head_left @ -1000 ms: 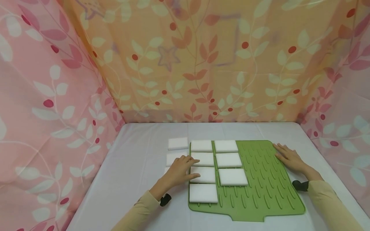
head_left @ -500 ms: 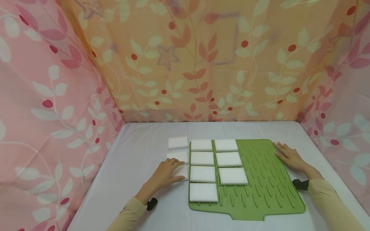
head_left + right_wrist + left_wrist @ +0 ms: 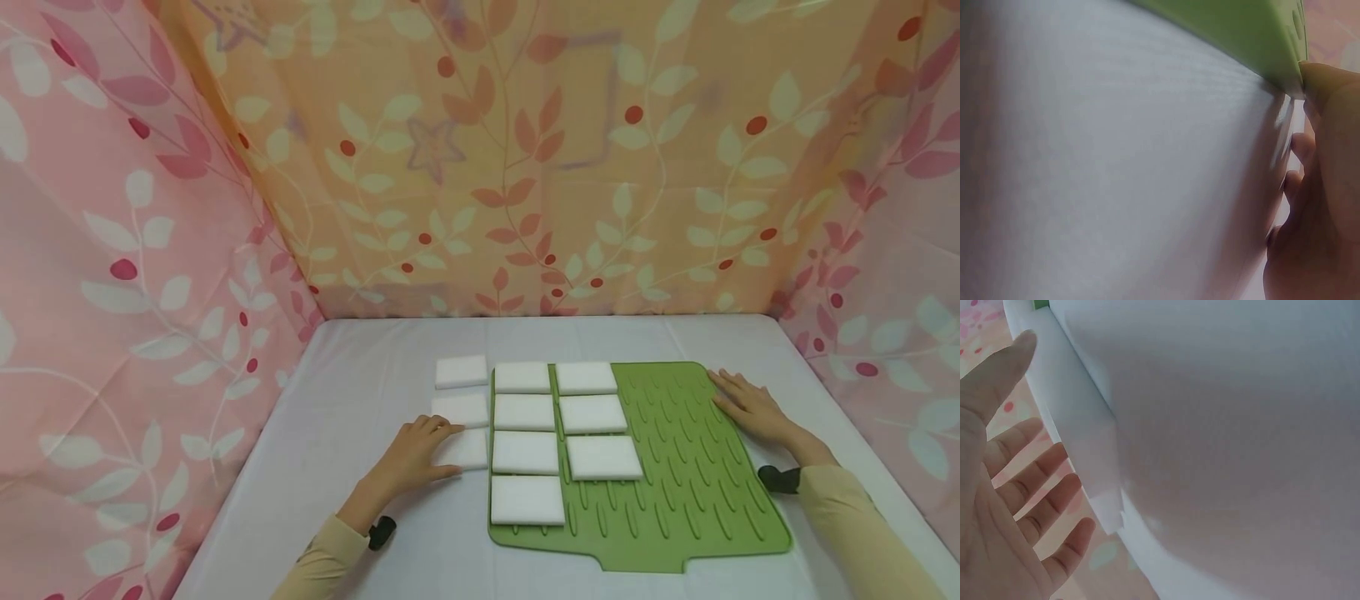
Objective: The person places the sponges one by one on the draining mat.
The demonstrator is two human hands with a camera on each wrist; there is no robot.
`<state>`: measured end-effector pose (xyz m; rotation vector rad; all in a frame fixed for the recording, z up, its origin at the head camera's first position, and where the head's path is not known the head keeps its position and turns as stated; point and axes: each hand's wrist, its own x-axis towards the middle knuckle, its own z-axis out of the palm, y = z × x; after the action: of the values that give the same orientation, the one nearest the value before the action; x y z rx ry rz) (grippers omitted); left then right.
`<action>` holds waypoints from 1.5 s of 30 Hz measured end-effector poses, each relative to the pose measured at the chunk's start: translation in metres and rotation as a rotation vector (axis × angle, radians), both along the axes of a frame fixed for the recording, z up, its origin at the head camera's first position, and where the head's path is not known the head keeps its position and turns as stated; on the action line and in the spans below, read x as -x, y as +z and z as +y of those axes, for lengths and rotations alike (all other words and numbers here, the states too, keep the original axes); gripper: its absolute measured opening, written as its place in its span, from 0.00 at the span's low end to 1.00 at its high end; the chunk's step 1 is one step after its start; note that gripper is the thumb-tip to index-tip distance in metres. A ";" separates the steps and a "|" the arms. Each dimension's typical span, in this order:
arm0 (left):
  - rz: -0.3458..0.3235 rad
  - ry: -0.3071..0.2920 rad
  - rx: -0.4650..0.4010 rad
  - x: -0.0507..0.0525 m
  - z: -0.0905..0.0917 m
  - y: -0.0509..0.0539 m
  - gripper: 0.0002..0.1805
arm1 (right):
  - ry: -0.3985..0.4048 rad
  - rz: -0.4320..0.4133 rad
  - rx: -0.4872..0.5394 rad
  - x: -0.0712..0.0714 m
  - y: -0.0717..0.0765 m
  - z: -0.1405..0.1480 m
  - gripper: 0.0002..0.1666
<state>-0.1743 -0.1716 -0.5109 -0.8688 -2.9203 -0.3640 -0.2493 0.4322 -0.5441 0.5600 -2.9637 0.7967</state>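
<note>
My left hand (image 3: 414,454) is at the left end of a white sponge block (image 3: 465,450) on the table, left of a green mat (image 3: 690,500). In the left wrist view its thumb and fingers are spread around the block (image 3: 1082,425), relaxed, not gripping it; whether they touch it I cannot tell. My right hand (image 3: 753,408) rests at the mat's right edge, the thumb touching the rim in the right wrist view. On the mat lie a left column of several sponge blocks (image 3: 527,500) and a second column of three blocks (image 3: 605,458).
Two more white blocks lie beyond the left hand: a middle block (image 3: 461,409) and a far block (image 3: 461,372). The mat's right part shows bare raised ridges. A white cloth (image 3: 360,358) covers the table, with patterned curtains (image 3: 525,167) around it.
My left hand has drawn back leftward from over the mat's left column to the nearest loose block. The right hand has stayed at the mat's edge.
</note>
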 end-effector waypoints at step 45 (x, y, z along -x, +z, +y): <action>0.064 -0.066 -0.061 -0.003 0.015 0.030 0.32 | -0.006 -0.020 0.011 -0.002 0.001 -0.001 0.33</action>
<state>-0.1714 -0.1568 -0.4804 -0.9518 -2.8117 -0.4189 -0.2475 0.4314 -0.5430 0.5455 -2.9760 0.8224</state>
